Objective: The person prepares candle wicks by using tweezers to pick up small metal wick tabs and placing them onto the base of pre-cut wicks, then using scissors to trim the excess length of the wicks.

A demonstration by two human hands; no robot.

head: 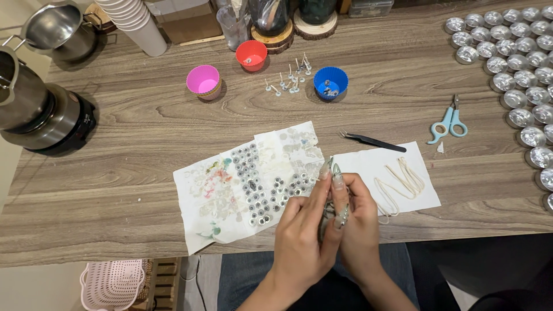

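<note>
wood-grain desk (144,121) fills my view; low centre, my left hand (299,242) and right hand (360,224) press fingers together, pinching a small metal wick tab (329,208) beside the stained white paper sheet (230,190).

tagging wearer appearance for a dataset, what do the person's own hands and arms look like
Both forearms are bare, with no sleeves, watch or bracelet in view. The left hand and right hand have very long, pointed nails decorated in a pale greenish, patterned finish. No gloves. Whether any rings are worn cannot be told.
</note>
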